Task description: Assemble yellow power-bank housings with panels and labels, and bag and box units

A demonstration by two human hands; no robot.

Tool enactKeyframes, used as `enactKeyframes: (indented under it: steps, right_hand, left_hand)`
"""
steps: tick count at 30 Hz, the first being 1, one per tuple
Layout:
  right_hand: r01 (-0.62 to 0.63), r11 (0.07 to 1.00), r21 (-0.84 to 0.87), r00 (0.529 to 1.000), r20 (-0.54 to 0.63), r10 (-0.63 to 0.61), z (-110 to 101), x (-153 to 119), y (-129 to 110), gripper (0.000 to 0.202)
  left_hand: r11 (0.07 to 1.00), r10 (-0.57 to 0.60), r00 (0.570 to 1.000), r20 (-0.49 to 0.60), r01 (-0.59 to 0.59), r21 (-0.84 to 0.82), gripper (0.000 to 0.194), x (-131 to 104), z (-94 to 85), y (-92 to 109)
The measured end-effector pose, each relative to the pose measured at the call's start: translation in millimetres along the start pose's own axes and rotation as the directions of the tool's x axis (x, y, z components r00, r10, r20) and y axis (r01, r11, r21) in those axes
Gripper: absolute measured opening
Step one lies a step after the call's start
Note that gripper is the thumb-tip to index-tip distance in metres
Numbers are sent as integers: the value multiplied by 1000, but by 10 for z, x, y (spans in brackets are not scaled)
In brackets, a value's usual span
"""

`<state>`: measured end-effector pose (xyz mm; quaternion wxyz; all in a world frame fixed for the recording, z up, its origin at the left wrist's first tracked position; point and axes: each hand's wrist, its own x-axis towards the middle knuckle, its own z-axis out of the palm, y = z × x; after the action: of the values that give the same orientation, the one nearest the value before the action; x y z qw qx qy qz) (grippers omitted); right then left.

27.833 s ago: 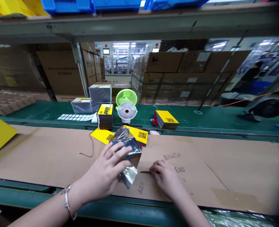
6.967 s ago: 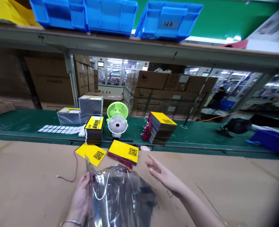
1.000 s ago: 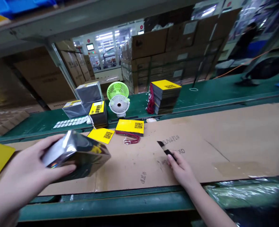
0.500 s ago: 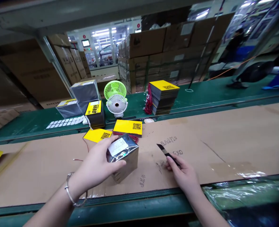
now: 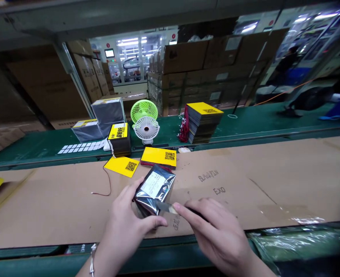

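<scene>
My left hand (image 5: 131,217) is closed round the near left side of a shiny wrapped box (image 5: 165,182), which has a white label (image 5: 153,184) on top. The box is tilted above the cardboard. In my right hand (image 5: 216,231) is a utility knife (image 5: 165,207); its blade reaches the near right edge of the film, and its handle is mostly hidden by my fingers. Just behind the box lie a stack of yellow cards (image 5: 158,156) with QR codes and red wires, and a single yellow card (image 5: 122,166) with a thin wire.
Brown cardboard (image 5: 57,207) with handwriting covers the near bench. On the green shelf (image 5: 244,125) behind stand a tall card stack (image 5: 206,123), a white fan (image 5: 146,129), a green fan (image 5: 143,109), wrapped boxes (image 5: 109,115) and a sheet of white labels (image 5: 80,147).
My right hand has moved left with the knife, bringing its blade to the box. My left hand has tipped the box so its labelled top faces me more.
</scene>
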<state>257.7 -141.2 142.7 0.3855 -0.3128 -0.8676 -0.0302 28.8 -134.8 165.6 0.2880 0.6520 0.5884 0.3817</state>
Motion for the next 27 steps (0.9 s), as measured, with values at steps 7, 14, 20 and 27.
enactKeyframes:
  steps: [7, 14, 20, 27]
  right_hand:
    - [65, 989, -136, 993, 110, -50, -135, 47, -30, 48]
    - [56, 941, -334, 987, 158, -3, -160, 170, -219, 44]
    - [-20, 902, -431, 984, 150, 93, -56, 97, -335, 53]
    - [-44, 871, -490, 991, 86, 98, 88, 142, -387, 49]
  left_hand:
    - [998, 53, 999, 10, -54, 41, 83, -14, -17, 40]
    - [998, 45, 999, 19, -46, 41, 74, -50, -7, 86]
    - [998, 43, 990, 136, -35, -61, 43, -42, -100, 146]
    - [997, 72, 984, 165, -74, 5, 41, 16, -99, 163]
